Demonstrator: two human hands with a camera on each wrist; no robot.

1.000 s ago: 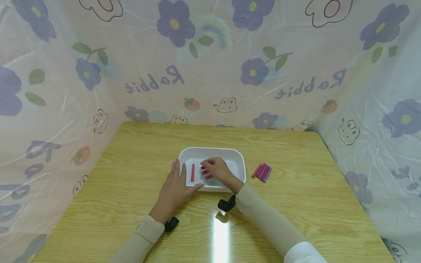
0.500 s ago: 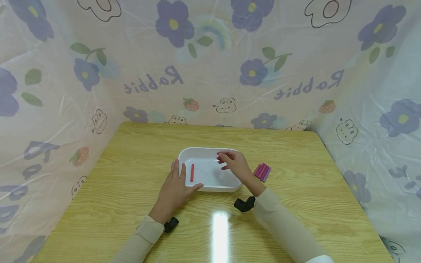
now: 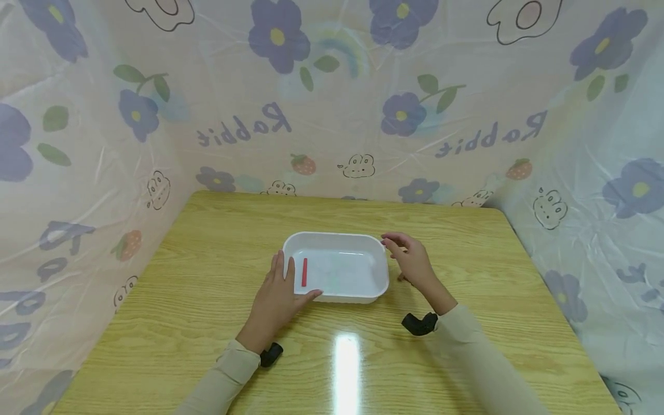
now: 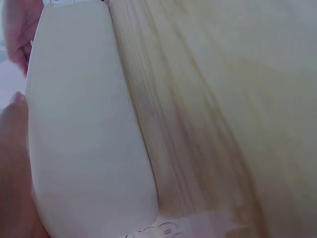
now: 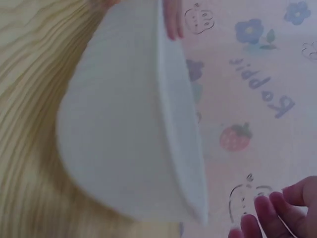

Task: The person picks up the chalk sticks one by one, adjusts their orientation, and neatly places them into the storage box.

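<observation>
A white rectangular tray point(image 3: 344, 271) stands mid-table with a thin red stick point(image 3: 304, 272), crayon-like, on its floor at the left. My left hand point(image 3: 275, 297) rests against the tray's left end, fingers extended along the rim and thumb at the near rim. Beyond the tray's right end hovers my right hand point(image 3: 415, 265), fingers loosely bent with nothing between them. It covers the bundle of pink and purple sticks, of which only a small brownish end point(image 3: 401, 278) shows. In the right wrist view, bent fingertips point(image 5: 266, 204) show beside the tray's outer wall.
The wood-grain table point(image 3: 218, 248) reaches back to a hanging cloth point(image 3: 332, 104) printed with flowers and rabbits, which also lines both sides. Black wrist-camera mounts point(image 3: 420, 324) sit under both wrists. A bright reflection lies on the table's near part.
My right hand has moved right, from over the tray's inside past its right end to above the bundled sticks. The left hand, tray and red stick have kept their places.
</observation>
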